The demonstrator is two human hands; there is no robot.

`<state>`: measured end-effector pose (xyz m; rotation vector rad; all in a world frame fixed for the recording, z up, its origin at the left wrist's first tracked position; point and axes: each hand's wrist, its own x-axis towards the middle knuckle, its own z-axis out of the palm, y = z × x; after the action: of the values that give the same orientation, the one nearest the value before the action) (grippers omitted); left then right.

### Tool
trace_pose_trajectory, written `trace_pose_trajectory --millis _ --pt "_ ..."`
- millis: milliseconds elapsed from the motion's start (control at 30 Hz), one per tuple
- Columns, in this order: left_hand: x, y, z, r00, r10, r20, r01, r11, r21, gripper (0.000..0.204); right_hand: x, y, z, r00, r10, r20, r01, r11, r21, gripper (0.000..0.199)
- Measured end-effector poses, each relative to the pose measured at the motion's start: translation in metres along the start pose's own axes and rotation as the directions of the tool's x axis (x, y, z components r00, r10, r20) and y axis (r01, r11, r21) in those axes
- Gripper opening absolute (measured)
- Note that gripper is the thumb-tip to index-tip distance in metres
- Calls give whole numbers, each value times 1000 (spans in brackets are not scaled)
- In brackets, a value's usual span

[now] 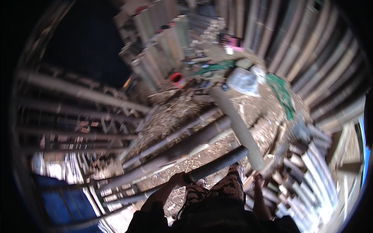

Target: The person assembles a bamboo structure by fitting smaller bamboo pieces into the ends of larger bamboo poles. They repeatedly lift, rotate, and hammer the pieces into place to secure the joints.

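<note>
A dark round log (219,165) slants across in front of my legs. My left hand (178,180) is closed around it near its left end, though motion blur softens the fingers. The log's right end meets a thick grey log (239,126), which runs from the middle of the view down toward my right side. Close to the lower end of that grey log is my right hand (258,181). It is smeared, and I cannot tell whether it touches the wood or how its fingers lie.
Long dark timbers (175,155) lie over ground strewn with wood chips (167,112). Upright poles (291,39) line the back right, with stacked logs (307,178) at the lower right. Farther back are a red bucket (177,79), clear plastic (243,81) and green cloth (280,93).
</note>
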<state>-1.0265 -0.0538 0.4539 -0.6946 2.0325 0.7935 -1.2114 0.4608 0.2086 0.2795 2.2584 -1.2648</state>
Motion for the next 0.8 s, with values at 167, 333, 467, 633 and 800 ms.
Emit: trace_pose_trajectory --millis 167,333,467,633,800 --pt "-9 -27 33 995 -93 31 94 995 -27 83 -51 -250 88 803 -244 544 -472 298 830 63" --pt "-23 -2 32 992 -121 -40 118 991 -68 78 -19 -290 102 804 -328 496 -388 343 856 47" --pt "-35 0 22 992 -80 -102 74 995 -64 75 -29 -312 88 773 -398 494 -374 343 862 51" --pt "-106 12 -16 960 -19 -280 -2 997 -74 71 -61 -374 66 736 -509 447 -224 440 870 57" --pt "-205 20 -64 914 86 -396 -123 990 -67 65 -59 -439 38 654 -671 348 -69 406 911 74"
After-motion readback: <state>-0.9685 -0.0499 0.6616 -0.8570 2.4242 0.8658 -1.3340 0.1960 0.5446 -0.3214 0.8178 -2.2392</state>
